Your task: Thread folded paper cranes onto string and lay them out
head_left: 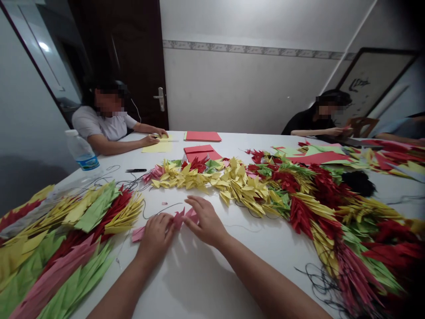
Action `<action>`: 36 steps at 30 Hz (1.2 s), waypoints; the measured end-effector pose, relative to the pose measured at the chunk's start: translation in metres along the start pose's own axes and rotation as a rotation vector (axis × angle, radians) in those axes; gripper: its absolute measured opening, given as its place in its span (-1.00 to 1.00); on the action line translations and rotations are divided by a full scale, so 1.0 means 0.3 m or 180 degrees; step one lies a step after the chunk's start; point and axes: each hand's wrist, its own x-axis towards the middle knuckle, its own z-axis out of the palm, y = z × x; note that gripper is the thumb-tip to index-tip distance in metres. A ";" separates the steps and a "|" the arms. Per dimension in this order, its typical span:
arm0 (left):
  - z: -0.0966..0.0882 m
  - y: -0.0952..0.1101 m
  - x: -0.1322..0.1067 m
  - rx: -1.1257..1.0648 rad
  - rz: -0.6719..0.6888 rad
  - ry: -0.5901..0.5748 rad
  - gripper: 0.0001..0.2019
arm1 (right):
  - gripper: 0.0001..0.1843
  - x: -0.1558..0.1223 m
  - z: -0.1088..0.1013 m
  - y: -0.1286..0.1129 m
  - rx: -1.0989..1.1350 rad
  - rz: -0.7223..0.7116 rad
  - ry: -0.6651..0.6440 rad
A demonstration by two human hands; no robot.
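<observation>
Both my hands rest on a white table (206, 274), working a folded pink paper piece (179, 218). My left hand (155, 235) has its fingers curled down onto the left part of the pink paper. My right hand (206, 220) presses flat on the right part, fingers stretched toward the left hand. A thin dark thread (159, 210) curves on the table just beyond my hands.
Strings of folded yellow, red and green paper pieces lie at the left (66, 239) and across the middle to the right (299, 199). A water bottle (81, 153), scissors (136, 170) and red sheets (202, 136) sit farther back. Two people sit at the far side.
</observation>
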 end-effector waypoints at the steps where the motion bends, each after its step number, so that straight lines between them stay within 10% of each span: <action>1: 0.001 -0.003 0.000 -0.0002 0.0007 -0.0002 -0.75 | -0.64 0.018 0.013 -0.024 -0.0047 -0.0048 -0.0119; 8: -0.017 -0.015 0.000 -0.0248 0.0141 0.0222 -0.78 | -0.89 0.019 0.110 -0.001 -0.0139 0.0213 -0.0032; 13: -0.085 -0.067 -0.020 -0.0064 0.0139 0.0856 -0.73 | -0.82 0.013 0.111 0.054 0.1026 0.0772 -0.0160; 21: -0.074 -0.142 -0.026 -0.0371 -0.0348 -0.0122 -0.60 | -0.69 0.023 0.142 0.071 0.2624 0.1451 -0.0260; 36: -0.053 -0.096 -0.031 -0.0928 -0.0721 -0.0215 -0.66 | -0.75 0.030 0.117 0.046 0.3927 0.1948 -0.0289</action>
